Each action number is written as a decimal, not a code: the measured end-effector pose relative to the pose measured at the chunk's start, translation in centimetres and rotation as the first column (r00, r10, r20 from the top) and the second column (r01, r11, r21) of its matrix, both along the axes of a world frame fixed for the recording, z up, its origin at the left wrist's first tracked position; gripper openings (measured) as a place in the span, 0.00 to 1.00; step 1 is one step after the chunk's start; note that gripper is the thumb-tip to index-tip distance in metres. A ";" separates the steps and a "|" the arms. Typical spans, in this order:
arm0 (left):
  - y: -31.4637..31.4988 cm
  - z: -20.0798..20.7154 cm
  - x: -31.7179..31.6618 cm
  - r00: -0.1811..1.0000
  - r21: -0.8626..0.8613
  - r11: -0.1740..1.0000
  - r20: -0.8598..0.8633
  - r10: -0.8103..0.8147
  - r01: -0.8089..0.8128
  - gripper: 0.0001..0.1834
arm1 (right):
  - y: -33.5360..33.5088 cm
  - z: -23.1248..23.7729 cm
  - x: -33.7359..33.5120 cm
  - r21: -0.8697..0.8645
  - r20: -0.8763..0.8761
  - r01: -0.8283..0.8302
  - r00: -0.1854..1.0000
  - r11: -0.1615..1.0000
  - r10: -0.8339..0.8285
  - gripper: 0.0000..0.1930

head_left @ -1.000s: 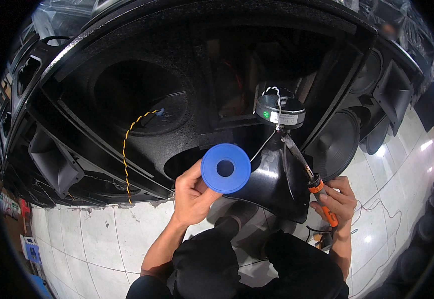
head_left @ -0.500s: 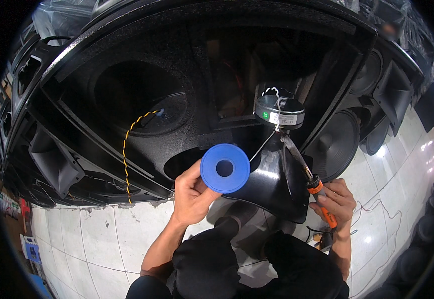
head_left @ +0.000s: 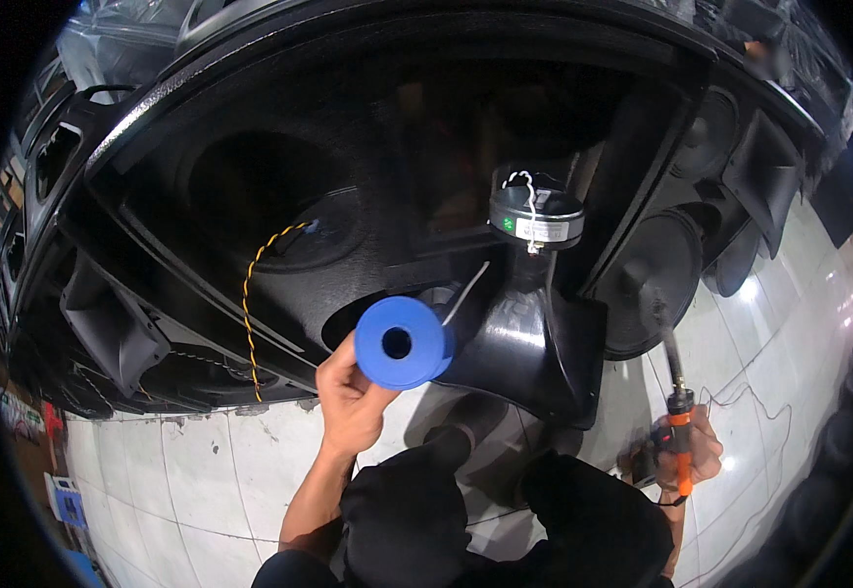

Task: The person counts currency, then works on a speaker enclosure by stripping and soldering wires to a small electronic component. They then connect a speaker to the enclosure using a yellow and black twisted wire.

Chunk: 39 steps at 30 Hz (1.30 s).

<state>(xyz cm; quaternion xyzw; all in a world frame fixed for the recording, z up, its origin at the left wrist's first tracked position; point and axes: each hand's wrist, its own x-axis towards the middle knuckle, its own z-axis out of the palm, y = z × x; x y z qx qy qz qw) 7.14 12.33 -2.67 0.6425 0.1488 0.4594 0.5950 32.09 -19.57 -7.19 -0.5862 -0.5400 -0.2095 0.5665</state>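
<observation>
Taking clock directions from the middle of the view, the left hand (head_left: 350, 404) is gripping a blue spool (head_left: 375, 365) just off centre at 7 o'clock, its fingers hiding partly behind the near end, whose round hole is facing the camera. A thin grey wire (head_left: 466, 293) is reaching up from beside the spool toward 1 o'clock, its free end standing apart from the driver (head_left: 554, 210). The right hand (head_left: 705, 447), at 4 o'clock, is holding a soldering iron (head_left: 682, 443) by its orange-and-black handle, the shaft pointing toward 12 (its blurred tip is overlapping a woofer (head_left: 632, 318) at 3 o'clock; whether it is touching, I cannot tell). At 2 o'clock the driver is sitting on the narrow end of a black horn (head_left: 505, 343) and wearing a white label (head_left: 551, 231) with dark print and a green sticker (head_left: 509, 224); a twisted white lead (head_left: 532, 201) is crossing the label. At 9 o'clock a yellow-and-black lead (head_left: 247, 299) is hanging from the cabinet (head_left: 377, 118), which is filling 12 o'clock.
</observation>
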 end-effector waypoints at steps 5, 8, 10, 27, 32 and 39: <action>0.0 -1.4 -3.7 0.989 -0.080 0.987 -0.058 0.137 -0.141 0.20 | -6.0 -2.7 -3.1 -0.044 -0.328 0.500 0.811 0.865 -0.485 0.27; 0.1 -3.0 -5.3 0.980 -0.145 0.970 -0.080 0.184 -0.194 0.23 | -9.7 -2.7 -4.5 -0.120 -0.582 0.677 0.545 0.726 -0.603 0.26; 0.2 -4.9 -6.5 0.963 -0.148 0.951 -0.050 0.266 -0.270 0.22 | -12.3 -2.7 -4.9 -0.158 -0.654 0.739 0.418 0.655 -0.630 0.24; 2.9 -13.1 -13.8 0.734 -0.271 0.756 -0.566 0.375 -0.595 0.19 | -19.4 -10.4 -9.4 -0.641 -0.560 0.689 -0.118 0.339 -0.820 0.23; 3.1 -16.4 -16.6 0.681 -0.314 0.674 -0.621 0.388 -0.669 0.19 | -21.5 -15.6 -8.0 -0.621 -0.670 0.665 -0.176 0.414 -0.721 0.20; 1.1 -23.0 -25.5 0.561 -0.414 0.394 -0.717 0.414 -0.820 0.18 | -25.9 -28.7 -5.4 -0.521 -0.848 0.566 -0.256 0.640 -0.464 0.18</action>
